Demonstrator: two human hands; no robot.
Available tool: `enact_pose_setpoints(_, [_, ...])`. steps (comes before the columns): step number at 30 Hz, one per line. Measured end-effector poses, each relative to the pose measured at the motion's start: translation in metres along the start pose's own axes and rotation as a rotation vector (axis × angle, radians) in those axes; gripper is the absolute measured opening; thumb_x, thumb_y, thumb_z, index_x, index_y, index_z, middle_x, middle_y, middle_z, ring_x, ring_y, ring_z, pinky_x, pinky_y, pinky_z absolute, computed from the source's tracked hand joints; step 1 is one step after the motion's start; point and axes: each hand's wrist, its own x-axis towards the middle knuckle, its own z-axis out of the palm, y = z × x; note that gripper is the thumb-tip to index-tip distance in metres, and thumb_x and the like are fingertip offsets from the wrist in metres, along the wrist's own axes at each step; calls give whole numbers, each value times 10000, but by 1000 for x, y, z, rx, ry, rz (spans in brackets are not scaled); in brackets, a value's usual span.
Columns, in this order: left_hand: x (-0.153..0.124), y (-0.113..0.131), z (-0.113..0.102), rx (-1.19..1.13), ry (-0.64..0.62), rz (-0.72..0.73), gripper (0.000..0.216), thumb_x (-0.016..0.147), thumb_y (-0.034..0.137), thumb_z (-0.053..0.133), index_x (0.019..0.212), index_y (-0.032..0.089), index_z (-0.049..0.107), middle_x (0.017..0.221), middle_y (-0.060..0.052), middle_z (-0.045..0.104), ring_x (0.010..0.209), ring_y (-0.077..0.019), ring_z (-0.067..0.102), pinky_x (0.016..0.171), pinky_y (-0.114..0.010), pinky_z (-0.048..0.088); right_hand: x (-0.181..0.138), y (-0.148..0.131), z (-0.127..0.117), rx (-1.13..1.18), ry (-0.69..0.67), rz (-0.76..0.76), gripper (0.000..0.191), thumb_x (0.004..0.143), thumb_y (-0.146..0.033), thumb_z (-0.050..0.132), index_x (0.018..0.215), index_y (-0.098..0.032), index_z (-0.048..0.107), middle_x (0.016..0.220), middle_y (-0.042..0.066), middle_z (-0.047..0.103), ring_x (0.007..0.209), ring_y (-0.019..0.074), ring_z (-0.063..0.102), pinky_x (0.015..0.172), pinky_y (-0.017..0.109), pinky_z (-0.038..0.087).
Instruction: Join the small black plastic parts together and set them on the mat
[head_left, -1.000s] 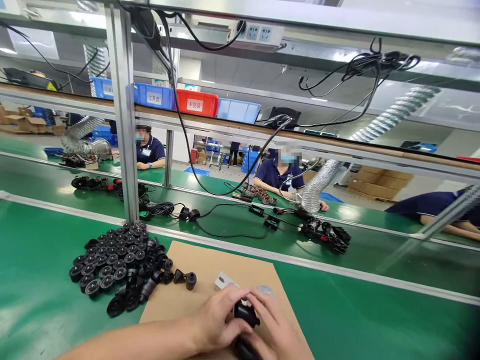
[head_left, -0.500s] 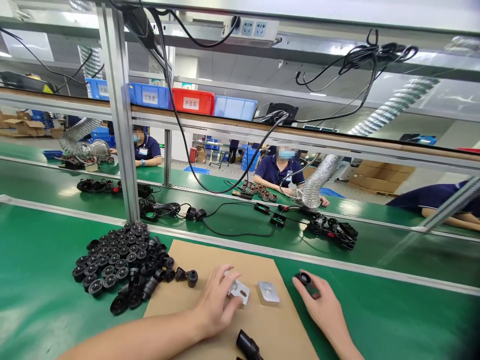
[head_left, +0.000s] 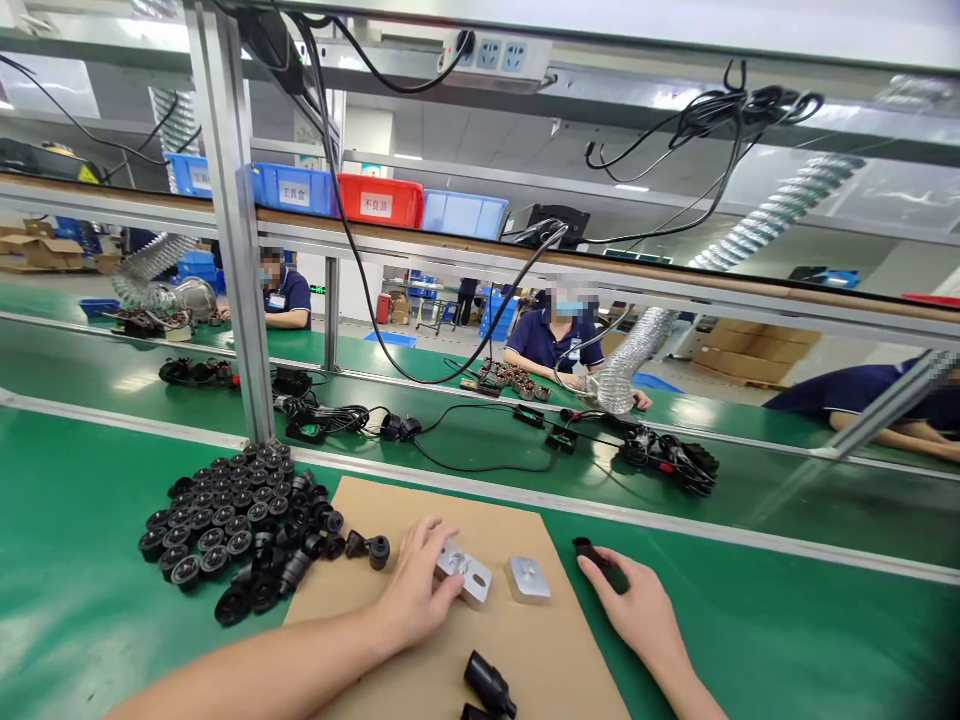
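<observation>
the brown sheet (head_left: 555, 640) lies on the green table (head_left: 750, 620). near the middle of the sheet is a slotted metal block (head_left: 474, 580); the left hand (head_left: 412, 590) grips one end of it, between the thumb and the fingers. whether this block is a little lifted from the sheet, i cannot tell. the second metal block (head_left: 529, 578) lies flat on the sheet, near its right edge. just outside this right edge, the right hand (head_left: 641, 600) is pinching a black piece (head_left: 589, 552) with thumb and fingers, and the hand hides a part of it. at the near end of the sheet lies a black tubular part (head_left: 486, 680). to the left of the sheet, many black round parts (head_left: 214, 515) are crowded together. beyond the far edge of the sheet is a bundle of black cables (head_left: 667, 460), and farther, a person in dark blue shirt (head_left: 553, 345).
</observation>
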Motion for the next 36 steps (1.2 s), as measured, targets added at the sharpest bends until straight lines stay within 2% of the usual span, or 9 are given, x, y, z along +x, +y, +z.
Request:
enact_pose_setpoints(5, [3, -2, -1, 11, -74, 64, 659, 875, 288, 674, 1503, 223, 483, 1548, -119, 454, 1458, -285, 406, 1287, -506, 321, -8, -4, 7, -49, -27, -25, 613, 805, -648, 624, 1175, -166, 701, 1025, 125, 724, 989, 332, 648, 883, 512, 530])
enact_pose_setpoints(8, [4, -1, -4, 18, -109, 76, 765, 794, 225, 746, 1509, 239, 476, 1527, -95, 479, 1429, -270, 429, 1275, -468, 347, -8, -6, 6, -38, -40, -73, 571, 824, -631, 606, 1154, -181, 725, 1021, 111, 724, 982, 321, 632, 932, 520, 515])
enact_pose_setpoints(14, [5, -3, -5, -3, -170, 115, 750, 803, 132, 699, 1514, 227, 481, 1482, -90, 523, 1377, -256, 467, 1253, -457, 376, -8, -3, -3, 59, 46, -43, 604, 855, -682, 612, 1215, -205, 706, 1245, 105, 705, 1123, 288, 661, 997, 457, 544])
enact_pose_setpoints(21, [4, -8, 4, -55, -83, 118, 699, 807, 83, 652, 1472, 246, 511, 1380, -76, 579, 1296, -233, 507, 1184, -424, 432, -7, -10, -4, 144, 144, 30, 648, 770, -726, 693, 1092, -167, 760, 1146, 151, 743, 1038, 334, 694, 993, 487, 543])
enact_pose_setpoints(25, [5, -9, 2, -43, 1, 54, 645, 835, 64, 585, 1452, 237, 515, 1385, -80, 558, 1317, -236, 482, 1195, -442, 411, -17, -33, -7, 168, 205, 5, 592, 877, -676, 628, 1161, -164, 716, 1161, 148, 731, 1010, 295, 697, 960, 441, 555])
enact_pose_setpoints(29, [9, -9, -1, -30, 31, 41, 599, 864, 74, 554, 1444, 223, 514, 1393, -89, 545, 1326, -243, 467, 1200, -453, 400, -44, -78, -12, 138, -161, -453, 315, 954, -452, 646, 1126, -195, 708, 1092, 107, 729, 979, 232, 697, 883, 344, 569])
enact_pose_setpoints(31, [10, -9, -1, -19, 31, 47, 596, 867, 82, 557, 1445, 221, 513, 1387, -89, 547, 1324, -243, 467, 1200, -446, 401, -58, -100, -15, 58, -360, -673, 316, 965, -375, 654, 1237, -217, 685, 1141, 104, 721, 1042, 237, 694, 913, 348, 568])
enact_pose_setpoints(34, [11, -9, 1, 4, 33, 57, 585, 874, 93, 555, 1445, 213, 508, 1388, -90, 544, 1323, -238, 463, 1203, -437, 401, -71, -123, -18, 33, -553, -720, 466, 948, -419, 692, 1380, -257, 627, 1084, 83, 718, 992, 235, 694, 887, 357, 582])
enact_pose_setpoints(36, [10, -9, 2, 22, 35, 69, 581, 874, 96, 555, 1441, 212, 504, 1394, -92, 537, 1323, -238, 461, 1201, -436, 403, -73, -137, -17, 99, -568, -676, 446, 976, -421, 656, 1389, -256, 616, 1045, 75, 705, 905, 206, 674, 840, 342, 579])
